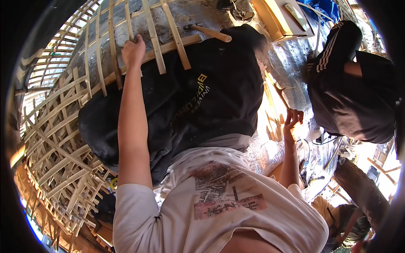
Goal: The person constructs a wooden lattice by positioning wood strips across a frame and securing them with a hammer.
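My left hand point(134, 51) is closed around one slat of a wooden slat frame point(158, 55), which lies across my legs. A crosspiece point(181, 43) runs under the slats, several of which stick out past it over my black trousers. Out to the right, my right hand point(293, 121) has its fingers bent together; whatever is between them is too small and glare-washed to make out. Just beyond those fingers lies a thin brown stick point(282, 93), beside pale wooden strips point(273, 116). A hammer point(211, 33) with a wooden handle rests near my knee.
Finished-looking slat lattices point(59, 160) are heaped at my left. A cardboard box point(280, 19) stands at the far right, near a blue plastic sheet point(322, 10). Another person in dark clothes point(354, 92) sits close on my right. A log-like dark piece point(360, 189) lies behind.
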`<state>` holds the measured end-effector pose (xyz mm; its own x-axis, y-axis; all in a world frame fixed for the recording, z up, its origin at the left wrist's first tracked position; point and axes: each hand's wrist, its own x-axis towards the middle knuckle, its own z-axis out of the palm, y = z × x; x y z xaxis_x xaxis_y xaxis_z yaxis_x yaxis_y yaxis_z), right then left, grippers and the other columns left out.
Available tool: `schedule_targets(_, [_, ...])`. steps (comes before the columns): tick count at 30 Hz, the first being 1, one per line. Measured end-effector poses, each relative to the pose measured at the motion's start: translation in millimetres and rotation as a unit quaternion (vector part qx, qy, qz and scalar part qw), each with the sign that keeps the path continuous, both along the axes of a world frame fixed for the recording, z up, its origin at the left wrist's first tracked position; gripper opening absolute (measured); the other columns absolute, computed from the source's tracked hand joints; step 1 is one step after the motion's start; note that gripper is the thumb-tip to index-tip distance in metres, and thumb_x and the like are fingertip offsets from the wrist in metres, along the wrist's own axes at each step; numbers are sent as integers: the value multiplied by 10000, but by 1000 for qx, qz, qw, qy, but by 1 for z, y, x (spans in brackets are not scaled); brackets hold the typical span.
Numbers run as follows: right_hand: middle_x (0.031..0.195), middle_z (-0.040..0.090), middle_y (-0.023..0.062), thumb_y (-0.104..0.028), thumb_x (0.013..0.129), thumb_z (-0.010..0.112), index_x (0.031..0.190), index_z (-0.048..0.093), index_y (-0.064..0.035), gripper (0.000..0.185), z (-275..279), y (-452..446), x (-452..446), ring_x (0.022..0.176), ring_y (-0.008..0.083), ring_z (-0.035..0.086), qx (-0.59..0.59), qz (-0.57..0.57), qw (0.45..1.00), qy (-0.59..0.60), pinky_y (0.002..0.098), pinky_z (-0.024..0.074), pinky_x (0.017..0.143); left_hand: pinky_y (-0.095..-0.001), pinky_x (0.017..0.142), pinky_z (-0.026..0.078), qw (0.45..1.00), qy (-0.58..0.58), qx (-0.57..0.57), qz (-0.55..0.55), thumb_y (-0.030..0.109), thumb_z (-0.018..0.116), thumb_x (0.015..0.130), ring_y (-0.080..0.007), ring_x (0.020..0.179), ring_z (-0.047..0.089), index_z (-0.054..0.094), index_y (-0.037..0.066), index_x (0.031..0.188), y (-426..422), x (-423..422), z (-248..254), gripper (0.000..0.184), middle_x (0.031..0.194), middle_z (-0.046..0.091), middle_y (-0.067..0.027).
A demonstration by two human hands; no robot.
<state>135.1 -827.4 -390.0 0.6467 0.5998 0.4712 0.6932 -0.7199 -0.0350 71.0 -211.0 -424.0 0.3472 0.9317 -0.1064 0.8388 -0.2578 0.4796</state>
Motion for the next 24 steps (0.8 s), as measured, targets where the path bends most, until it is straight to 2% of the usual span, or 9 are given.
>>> schedule_targets(3, [924, 619, 151, 33, 897, 671, 1219, 433, -68, 413, -11, -6, -5, 789, 307, 610, -55, -31, 997, -31, 395, 528, 592, -490, 960, 492, 1000, 7, -12, 3, 552, 527, 908, -434, 1090, 639, 685, -38, 1030, 0, 0, 3, 623, 1091, 676, -300])
schedule_targets(7, [920, 596, 176, 107, 863, 655, 1214, 425, -46, 446, -15, -8, -12, 815, 342, 597, -12, -21, 998, -57, 431, 515, 623, -490, 956, 495, 1000, 16, -11, 6, 552, 529, 907, -426, 1091, 641, 690, -20, 1043, -1, -1, 5, 610, 1098, 681, -284])
schedule_targets(8, [925, 595, 185, 108, 856, 651, 1137, 479, -22, 354, -8, -10, -21, 819, 349, 593, -29, -88, 995, 42, 449, 511, 652, -491, 955, 496, 1000, 20, -8, 10, 552, 531, 906, -422, 1093, 642, 692, -14, 1047, -1, 0, 3, 605, 1101, 682, -279])
schedule_targets(11, [940, 588, 179, 13, 932, 603, 951, 597, -9, 30, 3, -17, -31, 843, 340, 625, -6, -195, 977, 86, 444, 541, 674, -492, 953, 499, 1000, 13, -20, 14, 549, 537, 903, -419, 1096, 641, 699, -4, 1047, -1, 2, 6, 594, 1102, 685, -269])
schedule_targets(13, [982, 578, 178, -12, 953, 590, 970, 611, -13, 27, -3, -34, -34, 826, 326, 649, 58, -232, 965, 105, 412, 573, 664, -491, 955, 500, 999, 10, -35, 16, 547, 544, 900, -420, 1104, 637, 692, -9, 1063, -1, 2, 12, 598, 1117, 682, -266])
schedule_targets(14, [1002, 566, 178, -31, 959, 595, 964, 602, 2, 34, 1, -36, -35, 801, 306, 662, 57, -223, 969, 86, 380, 594, 660, -489, 957, 501, 999, 10, -43, 16, 546, 549, 897, -420, 1112, 634, 683, -15, 1081, -2, 2, 13, 605, 1132, 677, -267])
schedule_targets(20, [929, 548, 164, 6, 924, 632, 914, 609, -1, 26, 27, -6, -22, 750, 315, 561, 113, -201, 973, 28, 411, 462, 589, -481, 993, 490, 997, 44, -60, 22, 536, 571, 885, -420, 1172, 603, 597, -38, 1217, 2, 7, 15, 664, 1239, 632, -266])
schedule_targets(23, [916, 543, 165, 29, 907, 637, 903, 612, -5, 43, 50, 34, -7, 746, 321, 562, 133, -165, 977, 2, 412, 456, 598, -484, 1008, 483, 996, 61, -65, -1, 525, 574, 887, -419, 1180, 600, 600, -34, 1221, 9, 8, 13, 652, 1239, 632, -268])
schedule_targets(24, [978, 576, 184, 65, 861, 660, 997, 636, -2, 154, 53, 42, -2, 840, 344, 597, 132, -177, 975, 28, 414, 507, 674, -485, 1011, 481, 996, 64, -66, -10, 520, 574, 888, -420, 1179, 601, 610, -31, 1212, 11, 9, 15, 641, 1232, 635, -269])
